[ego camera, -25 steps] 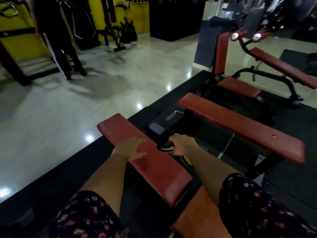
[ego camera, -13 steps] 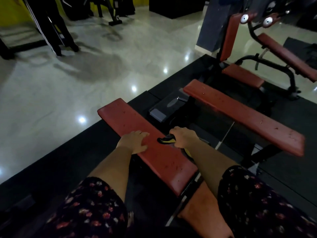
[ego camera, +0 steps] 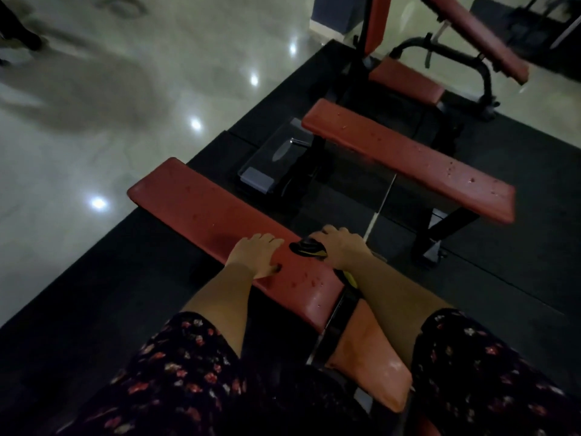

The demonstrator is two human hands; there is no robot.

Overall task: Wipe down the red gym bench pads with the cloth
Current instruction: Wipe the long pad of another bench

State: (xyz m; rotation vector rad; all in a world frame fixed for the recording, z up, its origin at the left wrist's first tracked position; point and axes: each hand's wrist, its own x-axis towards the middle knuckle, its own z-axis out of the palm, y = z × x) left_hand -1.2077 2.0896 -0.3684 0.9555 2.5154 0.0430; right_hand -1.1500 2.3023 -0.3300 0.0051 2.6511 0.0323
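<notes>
Right hand (ego camera: 342, 247) bunched around the cloth (ego camera: 306, 248) at the edge of the near red pad (ego camera: 201, 209)

Its fingers curl over the dark, yellow-trimmed cloth, which sits on the pad's right edge – just beside it the left hand (ego camera: 256, 254) lies flat on the pad, fingers straight, holding nothing. Droplets speckle the pad's near end. A second red pad (ego camera: 408, 158) runs parallel beyond, well apart, both standing on a black mat (ego camera: 94, 294) – glossy pale floor (ego camera: 94, 121) to the left.
</notes>
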